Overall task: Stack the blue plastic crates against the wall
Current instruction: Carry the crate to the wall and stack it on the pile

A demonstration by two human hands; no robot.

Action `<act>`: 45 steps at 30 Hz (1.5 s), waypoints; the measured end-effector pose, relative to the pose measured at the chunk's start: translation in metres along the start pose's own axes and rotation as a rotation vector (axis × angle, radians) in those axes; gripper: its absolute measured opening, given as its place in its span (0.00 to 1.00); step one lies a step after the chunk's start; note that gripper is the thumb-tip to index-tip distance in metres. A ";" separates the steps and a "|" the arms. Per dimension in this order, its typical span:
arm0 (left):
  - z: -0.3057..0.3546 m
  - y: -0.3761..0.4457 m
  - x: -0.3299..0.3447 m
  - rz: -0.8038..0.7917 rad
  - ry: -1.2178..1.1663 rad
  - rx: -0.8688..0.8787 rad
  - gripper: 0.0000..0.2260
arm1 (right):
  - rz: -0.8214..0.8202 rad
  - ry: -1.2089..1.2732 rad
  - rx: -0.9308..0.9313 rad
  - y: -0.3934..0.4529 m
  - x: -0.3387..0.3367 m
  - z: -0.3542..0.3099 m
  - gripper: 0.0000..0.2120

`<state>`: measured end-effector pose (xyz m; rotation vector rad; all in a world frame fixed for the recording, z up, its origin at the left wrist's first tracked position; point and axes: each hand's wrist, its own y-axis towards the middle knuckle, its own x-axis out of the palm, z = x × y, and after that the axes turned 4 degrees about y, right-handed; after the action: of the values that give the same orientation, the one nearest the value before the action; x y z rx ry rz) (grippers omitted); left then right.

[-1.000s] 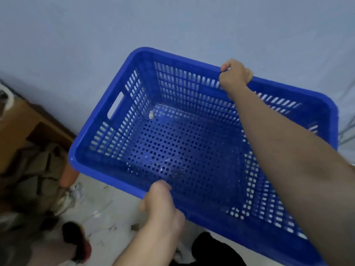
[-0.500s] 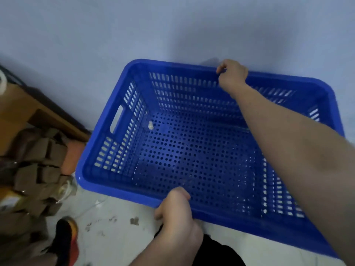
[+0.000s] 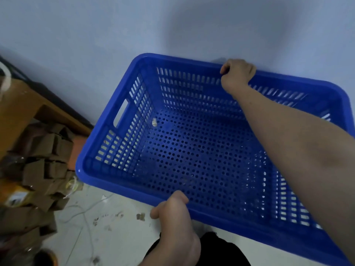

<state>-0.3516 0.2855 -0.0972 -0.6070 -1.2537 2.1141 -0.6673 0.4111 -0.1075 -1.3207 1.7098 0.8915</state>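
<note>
Against the wall (image 3: 96, 35), the blue crate (image 3: 192, 160) hung tilted, left hand (image 3: 172, 214) clamped on its near rim, right hand (image 3: 237, 72) on its far rim by the wall, where those knuckles risked being pinched if pushed closer

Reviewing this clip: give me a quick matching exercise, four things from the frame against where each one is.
Things:
1. left hand
2. right hand
3. small white object
4. cardboard boxes

Places:
A. on the crate's perforated floor
B. grips the far rim, by the wall
C. piled left of the crate
D. grips the near rim

The crate is the blue crate; the wall is the wall.

Pairs: 1-D, 2-B, 3-A, 4-C
</note>
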 end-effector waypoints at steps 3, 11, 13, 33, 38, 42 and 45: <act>0.007 -0.001 0.004 0.108 -0.042 -0.110 0.21 | 0.018 -0.026 -0.027 -0.002 0.004 0.000 0.20; -0.004 -0.004 0.000 -0.027 0.132 -0.022 0.08 | 0.020 -0.014 -0.059 -0.003 -0.003 0.014 0.14; -0.002 -0.001 -0.001 0.024 0.094 -0.102 0.17 | 0.038 -0.050 -0.061 -0.006 0.002 0.011 0.14; 0.083 0.032 -0.072 0.410 0.301 0.967 0.33 | -0.032 0.034 -0.150 -0.057 0.012 0.033 0.13; 0.143 0.056 -0.016 0.096 1.024 1.274 0.22 | -0.055 0.014 -0.031 -0.074 -0.004 0.055 0.16; 0.178 0.093 0.015 0.138 1.268 1.330 0.25 | -0.049 -0.029 0.074 -0.091 -0.028 0.087 0.19; 0.203 0.124 0.017 0.329 1.433 1.383 0.27 | -0.017 -0.093 0.152 -0.106 -0.045 0.116 0.20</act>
<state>-0.5278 0.1261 -0.1183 -1.2063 1.0371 1.4779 -0.5383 0.5096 -0.1258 -1.1735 1.6578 0.7848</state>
